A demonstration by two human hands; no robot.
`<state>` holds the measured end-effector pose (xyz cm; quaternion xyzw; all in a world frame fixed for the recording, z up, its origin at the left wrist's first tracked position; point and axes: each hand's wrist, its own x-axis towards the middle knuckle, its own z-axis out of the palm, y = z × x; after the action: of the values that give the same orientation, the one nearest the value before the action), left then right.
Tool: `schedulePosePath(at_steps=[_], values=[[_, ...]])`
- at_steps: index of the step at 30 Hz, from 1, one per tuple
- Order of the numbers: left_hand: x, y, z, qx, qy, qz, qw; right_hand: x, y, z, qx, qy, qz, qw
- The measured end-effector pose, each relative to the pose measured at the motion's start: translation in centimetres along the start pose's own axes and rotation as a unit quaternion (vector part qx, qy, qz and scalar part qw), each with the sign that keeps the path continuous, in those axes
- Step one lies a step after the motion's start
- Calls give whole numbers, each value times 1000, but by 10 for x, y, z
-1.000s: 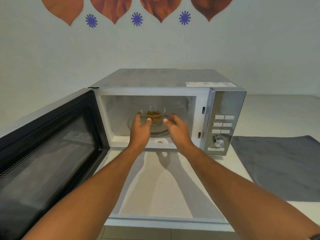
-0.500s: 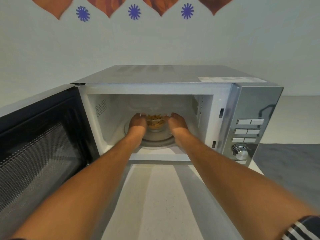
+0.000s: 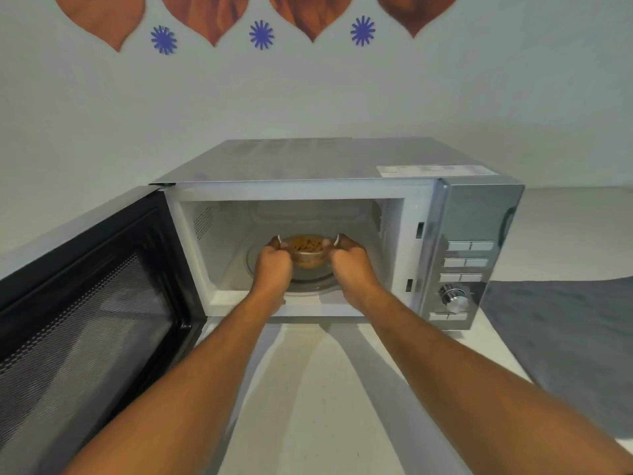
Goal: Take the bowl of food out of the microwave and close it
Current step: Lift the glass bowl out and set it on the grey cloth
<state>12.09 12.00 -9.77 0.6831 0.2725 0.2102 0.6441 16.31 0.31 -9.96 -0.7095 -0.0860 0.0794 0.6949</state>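
A silver microwave (image 3: pixel 342 166) stands on the counter with its door (image 3: pixel 85 303) swung wide open to the left. Inside, above the glass turntable (image 3: pixel 308 286), is a small clear glass bowl (image 3: pixel 308 260) holding brown food. My left hand (image 3: pixel 274 265) grips the bowl's left side and my right hand (image 3: pixel 349 265) grips its right side, fingers curled around the rim. Whether the bowl rests on the turntable or is just off it I cannot tell. Both forearms reach in through the opening.
The control panel (image 3: pixel 466 262) with buttons and a knob is on the microwave's right. A grey cloth mat (image 3: pixel 565 337) lies on the white counter (image 3: pixel 308 406) to the right. The open door blocks the left side. A decorated wall stands behind.
My hands went from open in front of the cavity to inside it, and now they have closed around the bowl. The view has pulled back slightly.
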Motion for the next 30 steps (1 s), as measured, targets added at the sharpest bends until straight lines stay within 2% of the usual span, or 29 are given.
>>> schedulePosePath(at_steps=[6,9,14,22,30], values=[[-76,-14,-7,-26,1,9,1000,-67,11,-26,1,-15,-1,1000],[-121,-28,-8,-61,-26,42,997,-105,24,-51,9,-16,-27,999],[-185,-55,9,-62,-86,52,993,-163,42,-103,10,-2,-30,1000],[-245,-73,93,-53,-186,41,980,-206,62,-210,2,74,-21,997],[-262,-52,190,-5,-302,65,951,-202,55,-308,37,172,-3,984]])
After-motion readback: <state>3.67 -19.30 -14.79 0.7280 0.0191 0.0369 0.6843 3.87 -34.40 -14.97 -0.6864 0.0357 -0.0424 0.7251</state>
